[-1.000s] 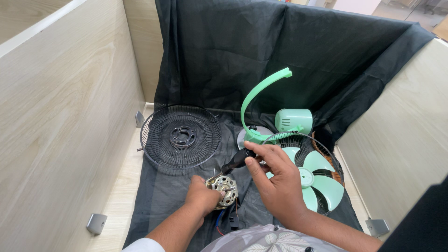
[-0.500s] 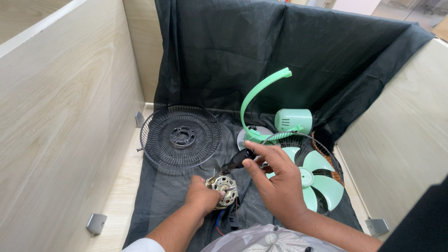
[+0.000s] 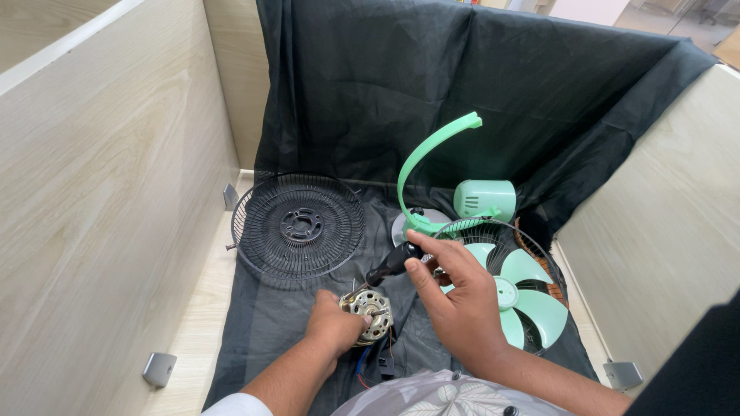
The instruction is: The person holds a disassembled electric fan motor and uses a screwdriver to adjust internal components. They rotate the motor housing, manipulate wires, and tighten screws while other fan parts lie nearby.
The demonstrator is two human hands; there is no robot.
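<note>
Black cloth (image 3: 308, 323) is lining the wooden box — left hand (image 3: 333, 327) is clasping a small fan motor (image 3: 368, 306), right hand (image 3: 455, 296) pinching a black-handled screwdriver (image 3: 391, 263) against it.

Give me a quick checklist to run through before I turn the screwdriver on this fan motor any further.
1. Motor steadied: ok. The left hand grips the metal fan motor on the black cloth.
2. Tool held: ok. The right hand holds the black-handled screwdriver, angled down toward the motor.
3. Tip seated in a screw: cannot tell. The tip meets the motor's top edge, too small to judge.
4. Wires away from the tip: ok. The coloured wires hang below the motor, toward the body.
5. Loose parts out of the way: ok. The black grille lies to the left, the green blade to the right.
</note>
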